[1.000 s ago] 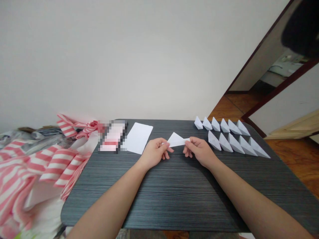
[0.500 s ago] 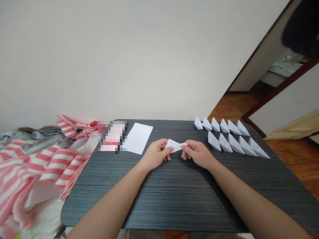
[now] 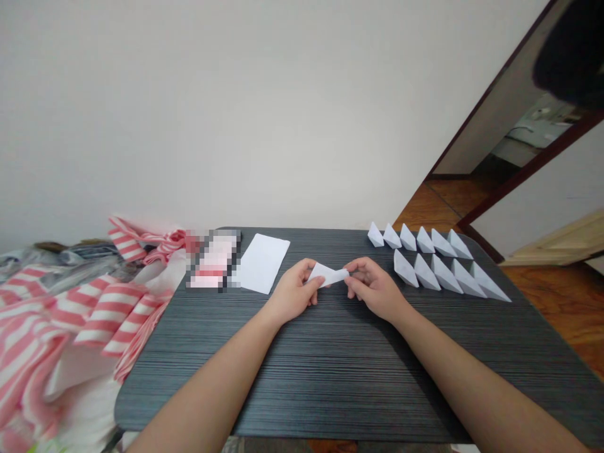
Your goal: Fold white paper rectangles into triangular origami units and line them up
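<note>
Above the middle of the dark table [image 3: 302,384], a small folded piece of white paper [image 3: 329,275] is held between my hands. My left hand [image 3: 296,290] is closed on its left part, thumb on top and fingers behind. At the paper's right tip, my right hand [image 3: 370,284] pinches with thumb and forefinger. To the right of my hands stand several white folded paper boats [image 3: 443,274] in two rows. A stack of flat white paper [image 3: 263,263] lies to the left of my left hand.
A pixelated pink and dark object [image 3: 214,259] lies at the table's back left. Red-and-white striped cloth [image 3: 101,308] is heaped beside the table's left edge. A pale wall [image 3: 283,126] rises behind, with a wooden floor [image 3: 557,296] on the right.
The paper between my hands has shifted slightly left and turned a little. My right fingers have moved out to its tip and spread slightly. Boats and paper stack are unmoved.
</note>
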A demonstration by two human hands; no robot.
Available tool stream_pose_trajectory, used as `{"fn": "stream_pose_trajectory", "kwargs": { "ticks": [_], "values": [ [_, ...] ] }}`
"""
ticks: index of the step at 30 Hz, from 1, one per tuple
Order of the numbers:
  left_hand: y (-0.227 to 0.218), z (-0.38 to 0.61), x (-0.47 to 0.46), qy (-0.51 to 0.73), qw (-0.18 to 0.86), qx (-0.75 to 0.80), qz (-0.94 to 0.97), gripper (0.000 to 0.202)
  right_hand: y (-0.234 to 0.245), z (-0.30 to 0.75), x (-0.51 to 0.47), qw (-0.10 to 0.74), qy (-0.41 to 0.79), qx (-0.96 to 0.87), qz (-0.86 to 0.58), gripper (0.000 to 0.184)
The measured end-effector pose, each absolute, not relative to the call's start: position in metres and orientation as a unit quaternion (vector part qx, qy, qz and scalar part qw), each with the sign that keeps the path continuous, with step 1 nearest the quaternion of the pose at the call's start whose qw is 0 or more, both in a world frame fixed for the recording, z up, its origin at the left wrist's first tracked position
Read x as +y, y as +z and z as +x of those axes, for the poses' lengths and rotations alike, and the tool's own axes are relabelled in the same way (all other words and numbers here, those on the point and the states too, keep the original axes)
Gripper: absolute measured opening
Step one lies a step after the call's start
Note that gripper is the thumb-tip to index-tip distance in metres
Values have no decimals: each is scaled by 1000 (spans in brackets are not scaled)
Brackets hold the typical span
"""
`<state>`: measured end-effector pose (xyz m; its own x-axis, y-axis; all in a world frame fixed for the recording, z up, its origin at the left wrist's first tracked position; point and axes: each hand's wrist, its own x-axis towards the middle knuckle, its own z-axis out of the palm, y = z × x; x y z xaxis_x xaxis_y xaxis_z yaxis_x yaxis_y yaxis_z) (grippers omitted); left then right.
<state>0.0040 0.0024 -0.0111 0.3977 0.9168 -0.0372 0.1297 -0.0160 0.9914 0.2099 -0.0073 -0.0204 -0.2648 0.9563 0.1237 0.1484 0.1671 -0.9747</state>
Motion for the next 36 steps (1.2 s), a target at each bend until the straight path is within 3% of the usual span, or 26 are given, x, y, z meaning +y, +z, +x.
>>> {"fn": "stream_pose_trajectory", "kwargs": {
  "ticks": [11, 27, 36],
  "values": [
    [-15, 4, 2, 351, 548, 431, 625, 20, -14, 209, -8, 410, 488, -644, -423, 10],
    [-6, 5, 0, 338, 558, 424, 628, 20, -15, 211, -7, 351, 427, -689, -469, 16],
    [5, 4, -7, 270, 471, 422, 726, 23, -12, 208, -7, 342, 362, -736, -458, 14]
  ]
}}
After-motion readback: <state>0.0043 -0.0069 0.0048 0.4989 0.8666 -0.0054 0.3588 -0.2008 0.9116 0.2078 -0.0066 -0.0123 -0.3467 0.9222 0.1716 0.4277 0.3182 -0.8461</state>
